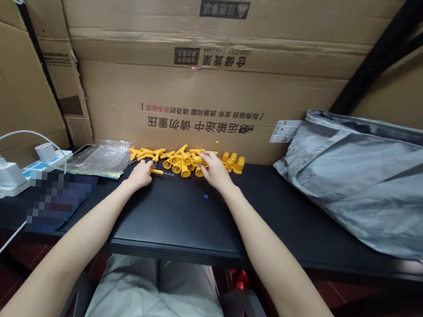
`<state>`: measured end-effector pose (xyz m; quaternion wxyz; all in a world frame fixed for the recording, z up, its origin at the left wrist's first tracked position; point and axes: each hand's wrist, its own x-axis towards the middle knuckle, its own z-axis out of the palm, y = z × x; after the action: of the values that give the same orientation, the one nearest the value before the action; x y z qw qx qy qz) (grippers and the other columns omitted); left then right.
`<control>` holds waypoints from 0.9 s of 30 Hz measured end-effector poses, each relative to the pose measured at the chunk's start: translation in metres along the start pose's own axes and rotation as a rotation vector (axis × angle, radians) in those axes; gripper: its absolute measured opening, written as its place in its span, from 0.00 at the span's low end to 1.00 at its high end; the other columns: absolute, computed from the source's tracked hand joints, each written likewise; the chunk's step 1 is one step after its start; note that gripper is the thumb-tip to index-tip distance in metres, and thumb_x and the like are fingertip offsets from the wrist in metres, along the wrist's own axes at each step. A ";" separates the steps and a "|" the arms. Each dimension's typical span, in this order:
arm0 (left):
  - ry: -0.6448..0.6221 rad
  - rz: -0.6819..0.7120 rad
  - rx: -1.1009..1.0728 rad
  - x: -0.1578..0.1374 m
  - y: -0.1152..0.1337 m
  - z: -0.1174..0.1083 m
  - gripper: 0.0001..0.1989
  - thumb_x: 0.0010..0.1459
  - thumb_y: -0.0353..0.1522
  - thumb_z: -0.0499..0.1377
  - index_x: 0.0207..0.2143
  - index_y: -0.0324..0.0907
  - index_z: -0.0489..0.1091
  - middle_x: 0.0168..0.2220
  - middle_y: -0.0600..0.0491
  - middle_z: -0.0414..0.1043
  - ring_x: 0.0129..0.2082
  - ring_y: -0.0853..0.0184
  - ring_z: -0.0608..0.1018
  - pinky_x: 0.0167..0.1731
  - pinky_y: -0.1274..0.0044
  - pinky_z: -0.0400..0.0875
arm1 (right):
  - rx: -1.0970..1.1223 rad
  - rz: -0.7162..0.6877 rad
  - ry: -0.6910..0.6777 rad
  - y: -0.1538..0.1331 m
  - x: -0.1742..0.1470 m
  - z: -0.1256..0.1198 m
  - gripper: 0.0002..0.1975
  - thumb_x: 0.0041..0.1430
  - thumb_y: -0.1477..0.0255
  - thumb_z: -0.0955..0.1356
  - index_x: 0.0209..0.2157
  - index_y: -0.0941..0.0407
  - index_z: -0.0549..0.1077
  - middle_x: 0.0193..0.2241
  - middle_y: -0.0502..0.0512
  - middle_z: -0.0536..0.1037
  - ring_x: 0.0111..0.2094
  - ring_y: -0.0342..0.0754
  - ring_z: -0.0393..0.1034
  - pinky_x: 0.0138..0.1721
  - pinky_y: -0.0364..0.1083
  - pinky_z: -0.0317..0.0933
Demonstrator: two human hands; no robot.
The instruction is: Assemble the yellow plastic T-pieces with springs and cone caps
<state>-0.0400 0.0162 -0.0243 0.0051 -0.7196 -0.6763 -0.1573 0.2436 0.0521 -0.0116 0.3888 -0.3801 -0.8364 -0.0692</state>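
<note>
My left hand [141, 173] is closed at the left of the yellow parts. A short, ribbed yellow rod [157, 172] sticks out from its fingertips to the right. My right hand [214, 169] reaches into a cluster of yellow bell-shaped pieces [185, 171], thumb and fingers around one of them, partly hidden. Behind my left hand lie several yellow Y-shaped handles [157, 154]. Small metal springs or screws [169, 174] lie by the rod, too small to tell. More yellow stepped pieces [238, 165] stand upright right of my right hand.
A clear plastic bag [103, 155] lies left on the black table [175, 220]. Beyond it are a power strip [48, 163] with a white charger [7, 173] and a pixelated dark object [61, 199]. A grey bag [359, 177] fills the right. Cardboard [203, 90] walls the back.
</note>
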 end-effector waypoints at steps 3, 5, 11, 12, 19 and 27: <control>0.081 0.041 -0.103 0.001 0.001 0.001 0.14 0.55 0.25 0.54 0.44 0.44 0.67 0.43 0.46 0.67 0.43 0.59 0.75 0.46 0.69 0.70 | 0.015 -0.093 -0.099 -0.013 -0.001 0.006 0.21 0.59 0.77 0.63 0.53 0.56 0.71 0.48 0.63 0.71 0.48 0.56 0.69 0.51 0.58 0.64; 0.123 0.080 -0.154 0.001 0.003 0.002 0.13 0.55 0.25 0.54 0.43 0.44 0.67 0.43 0.47 0.67 0.44 0.60 0.75 0.47 0.69 0.70 | 0.014 -0.111 -0.146 -0.019 -0.002 0.009 0.20 0.59 0.79 0.63 0.53 0.57 0.71 0.48 0.64 0.71 0.46 0.55 0.70 0.50 0.57 0.65; 0.168 0.108 -0.207 0.000 0.005 0.005 0.12 0.54 0.25 0.55 0.41 0.44 0.68 0.42 0.48 0.68 0.43 0.59 0.75 0.48 0.66 0.70 | 0.037 -0.133 -0.200 -0.025 -0.003 0.016 0.19 0.60 0.80 0.63 0.52 0.58 0.71 0.47 0.64 0.70 0.44 0.53 0.71 0.48 0.55 0.66; 0.171 0.105 -0.208 0.000 0.005 0.005 0.12 0.54 0.25 0.55 0.41 0.44 0.68 0.42 0.47 0.68 0.43 0.60 0.75 0.48 0.66 0.70 | 0.042 -0.139 -0.198 -0.026 -0.004 0.016 0.19 0.60 0.80 0.63 0.53 0.58 0.71 0.48 0.64 0.70 0.44 0.53 0.71 0.48 0.55 0.66; 0.214 0.241 -0.207 -0.007 0.014 -0.001 0.12 0.54 0.32 0.57 0.43 0.43 0.69 0.40 0.48 0.71 0.40 0.61 0.75 0.43 0.69 0.71 | 0.074 -0.149 -0.178 -0.029 -0.005 0.016 0.21 0.61 0.78 0.63 0.55 0.54 0.70 0.46 0.62 0.70 0.43 0.52 0.71 0.47 0.56 0.68; 0.249 0.255 -0.205 -0.014 0.025 -0.010 0.14 0.55 0.34 0.56 0.44 0.44 0.69 0.36 0.52 0.75 0.33 0.64 0.76 0.36 0.74 0.70 | 0.131 -0.096 -0.183 -0.029 -0.006 0.017 0.21 0.62 0.76 0.62 0.56 0.54 0.69 0.47 0.62 0.69 0.44 0.52 0.71 0.49 0.56 0.66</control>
<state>-0.0188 -0.0018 -0.0126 0.0352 -0.7711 -0.5543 -0.3114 0.2160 0.0347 -0.0222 0.3311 -0.3183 -0.8883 0.0021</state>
